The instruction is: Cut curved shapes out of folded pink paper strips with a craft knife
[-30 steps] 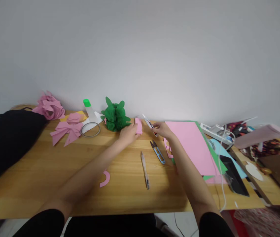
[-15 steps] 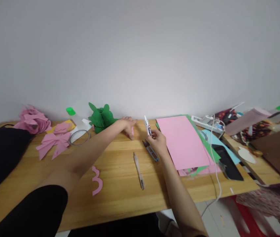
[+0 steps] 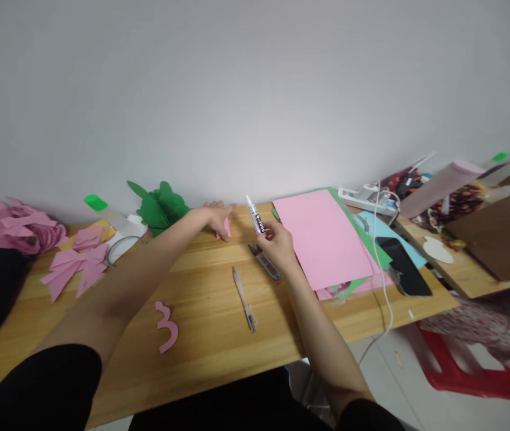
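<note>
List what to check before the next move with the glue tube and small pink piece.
1. Grip of right hand on glue tube: ok, held, tip pointing up.
2. Cap off the glue tube: cannot tell, too small.
3. Contact of left hand with pink piece: ok, touching it on the table; pinched or pressed, cannot tell.
4. Clearance of snips from right hand: not ok, they lie just beside it.
5. Position of pen: ok, apart from both hands.
</note>
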Available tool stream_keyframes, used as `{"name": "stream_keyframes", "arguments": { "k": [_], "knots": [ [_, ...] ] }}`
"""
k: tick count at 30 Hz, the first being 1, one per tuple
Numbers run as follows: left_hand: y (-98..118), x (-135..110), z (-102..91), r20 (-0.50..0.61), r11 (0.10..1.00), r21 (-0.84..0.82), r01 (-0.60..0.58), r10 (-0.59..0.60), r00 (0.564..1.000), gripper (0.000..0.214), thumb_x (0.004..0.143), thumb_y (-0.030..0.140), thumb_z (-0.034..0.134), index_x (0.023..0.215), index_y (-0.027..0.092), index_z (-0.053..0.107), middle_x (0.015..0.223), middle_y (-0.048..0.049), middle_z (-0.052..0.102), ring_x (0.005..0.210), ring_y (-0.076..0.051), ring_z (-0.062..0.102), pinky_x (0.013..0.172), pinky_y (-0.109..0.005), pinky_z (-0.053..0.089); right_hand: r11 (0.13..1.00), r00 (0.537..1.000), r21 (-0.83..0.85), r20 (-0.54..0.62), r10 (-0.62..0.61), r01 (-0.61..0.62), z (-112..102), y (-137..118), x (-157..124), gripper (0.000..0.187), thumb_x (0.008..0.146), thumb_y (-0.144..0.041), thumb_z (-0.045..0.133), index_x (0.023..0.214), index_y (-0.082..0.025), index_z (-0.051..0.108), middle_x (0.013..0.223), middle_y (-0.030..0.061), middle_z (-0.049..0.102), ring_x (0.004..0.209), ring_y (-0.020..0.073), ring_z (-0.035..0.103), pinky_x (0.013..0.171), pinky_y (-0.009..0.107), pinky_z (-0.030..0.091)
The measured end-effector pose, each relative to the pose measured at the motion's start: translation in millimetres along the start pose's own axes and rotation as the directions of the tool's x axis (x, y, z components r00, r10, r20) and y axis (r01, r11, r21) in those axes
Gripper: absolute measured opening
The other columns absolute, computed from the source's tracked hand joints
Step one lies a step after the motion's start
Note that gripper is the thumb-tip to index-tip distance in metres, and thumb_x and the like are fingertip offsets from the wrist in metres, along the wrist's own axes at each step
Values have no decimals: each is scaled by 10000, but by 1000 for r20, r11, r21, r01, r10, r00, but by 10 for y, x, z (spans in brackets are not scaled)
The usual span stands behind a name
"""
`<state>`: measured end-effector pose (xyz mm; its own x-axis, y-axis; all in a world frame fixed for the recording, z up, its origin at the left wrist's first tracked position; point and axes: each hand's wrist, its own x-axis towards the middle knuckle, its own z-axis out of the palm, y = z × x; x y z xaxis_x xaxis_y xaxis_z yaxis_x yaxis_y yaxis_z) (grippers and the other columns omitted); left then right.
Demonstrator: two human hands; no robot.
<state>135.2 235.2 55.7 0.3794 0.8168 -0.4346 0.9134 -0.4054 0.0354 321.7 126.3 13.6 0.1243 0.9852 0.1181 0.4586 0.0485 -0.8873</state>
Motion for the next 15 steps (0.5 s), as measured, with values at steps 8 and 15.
{"name": "stream_keyframes", "arguments": {
  "k": [8,15],
  "knots": [
    [15,-36,-24,11,1000,1,-13,13,1000,1348,429,516,864,1568,246,193,1511,-198,398,1359,-415,398,1132,-473,297,1000,1000,-12,-1,2,-2,11,5,6,315,708,-249,629,1004,-159,688,883,47,712,716,164,621,700,279,499],
    [120,-202,-75,-79,999,-12,-32,31,996,1213,489,475,859,1528,206,294,1491,-198,425,1365,-421,388,1129,-464,304,998,1000,-67,12,-16,17,-4,2,7,309,719,-224,617,1016,-175,682,915,36,718,738,157,629,711,267,502]
  ]
}}
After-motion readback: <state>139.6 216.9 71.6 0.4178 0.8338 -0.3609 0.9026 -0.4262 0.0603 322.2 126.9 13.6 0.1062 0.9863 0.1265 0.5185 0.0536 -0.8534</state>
